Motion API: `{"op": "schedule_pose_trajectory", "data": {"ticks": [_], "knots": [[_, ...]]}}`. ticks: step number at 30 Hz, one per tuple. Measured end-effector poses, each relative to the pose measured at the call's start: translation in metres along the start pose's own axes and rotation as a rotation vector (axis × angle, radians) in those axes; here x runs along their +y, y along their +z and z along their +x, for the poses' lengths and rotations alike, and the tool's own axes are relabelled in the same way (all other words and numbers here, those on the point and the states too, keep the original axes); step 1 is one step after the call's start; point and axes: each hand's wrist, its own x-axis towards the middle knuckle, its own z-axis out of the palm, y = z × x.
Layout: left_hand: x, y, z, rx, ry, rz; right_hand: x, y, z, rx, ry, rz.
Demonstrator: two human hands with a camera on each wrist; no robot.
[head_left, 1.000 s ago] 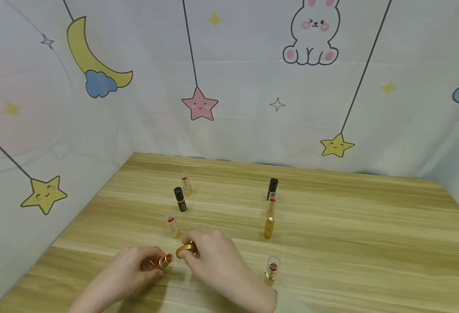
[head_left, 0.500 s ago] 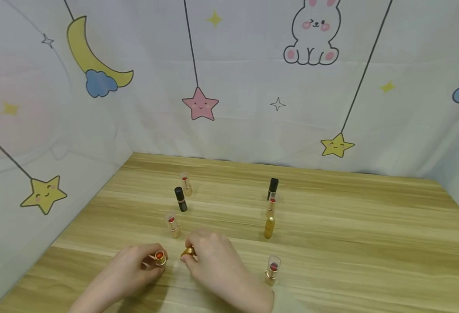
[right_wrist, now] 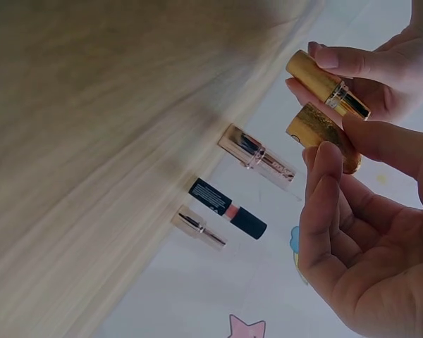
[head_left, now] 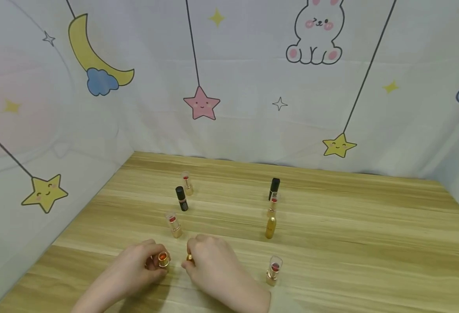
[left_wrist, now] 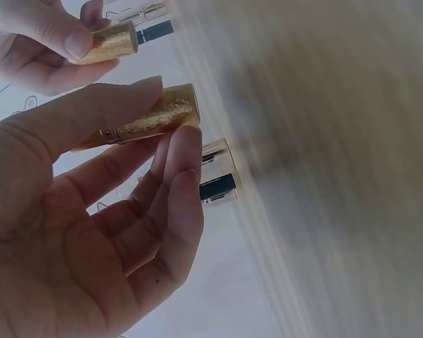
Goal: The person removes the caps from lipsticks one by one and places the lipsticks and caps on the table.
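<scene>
My left hand [head_left: 137, 265] pinches an uncapped gold lipstick [head_left: 163, 260] between thumb and fingers, its red tip facing up toward the head camera. The left wrist view shows its textured gold base [left_wrist: 166, 116]. Just to the right, my right hand [head_left: 215, 267] pinches the gold lipstick cap [right_wrist: 324, 137], mostly hidden by the fingers in the head view. Cap and lipstick are apart, with a small gap between the hands. Behind the hands stands a clear-capped lipstick [head_left: 174, 226]; another clear-capped lipstick [head_left: 273, 271] is right of my right hand.
Farther back on the left stand a black lipstick [head_left: 181, 199] and a clear-capped lipstick [head_left: 188, 184]. A row to the right holds a gold lipstick [head_left: 270, 228], a clear-capped one [head_left: 273, 206] and a black one [head_left: 274, 189]. A printed curtain [head_left: 245, 130] borders the wooden table [head_left: 350, 226].
The lipstick in my left hand has turned from leaning right toward the cap to pointing up. My right hand has drawn the cap slightly right and nearer, and its fingers now cover more of it.
</scene>
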Motion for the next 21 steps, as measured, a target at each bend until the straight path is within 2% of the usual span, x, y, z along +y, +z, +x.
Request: {"op": "schedule_pose_trajectory", "data": {"ticks": [7,21], "knots": [[0.0012,0.0004,0.0024,-0.072,0.007,-0.021,0.0001,0.0027,0.0008,-0.079,0.017,-0.045],[0.0009,0.0023,0.0034,-0.072,0.011,0.025,0.0002,0.006,0.0006,-0.142,0.022,-0.066]]}}
